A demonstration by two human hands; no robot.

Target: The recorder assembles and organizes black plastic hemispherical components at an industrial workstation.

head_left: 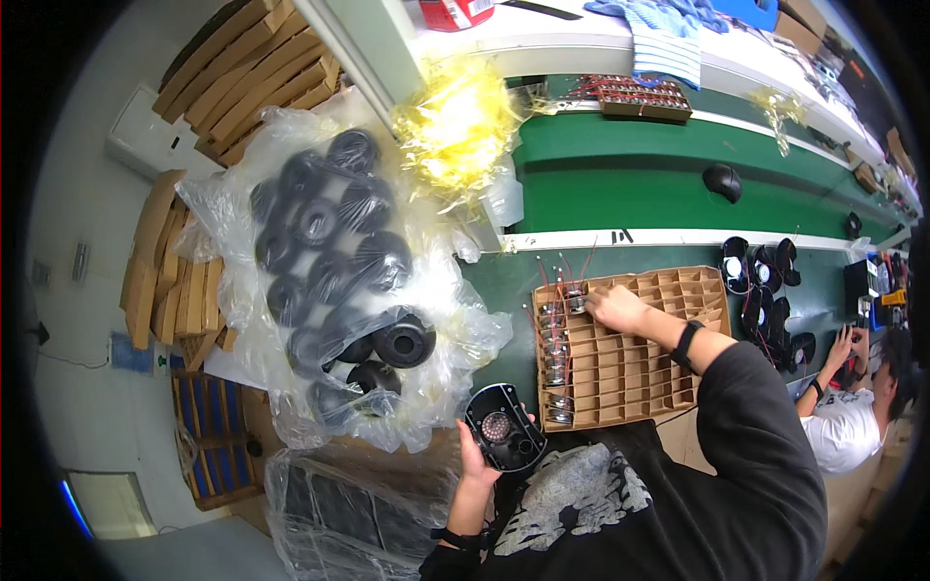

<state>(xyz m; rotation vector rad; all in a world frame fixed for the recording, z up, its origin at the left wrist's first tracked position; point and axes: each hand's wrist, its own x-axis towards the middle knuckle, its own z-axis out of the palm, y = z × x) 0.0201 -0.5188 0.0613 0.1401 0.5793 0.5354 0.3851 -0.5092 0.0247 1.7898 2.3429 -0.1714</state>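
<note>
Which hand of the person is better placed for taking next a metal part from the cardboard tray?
Probably the right hand: it is over the cardboard tray, close to the metal parts. The left hand holds the black housing outside the tray, so it seems less free.

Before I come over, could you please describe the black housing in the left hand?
Find the brown divided carton on the green bench. Off its near left corner, the left hand holds the black housing. Unlike the round black parts farther left, it is oblong with a dotted disc.
</note>
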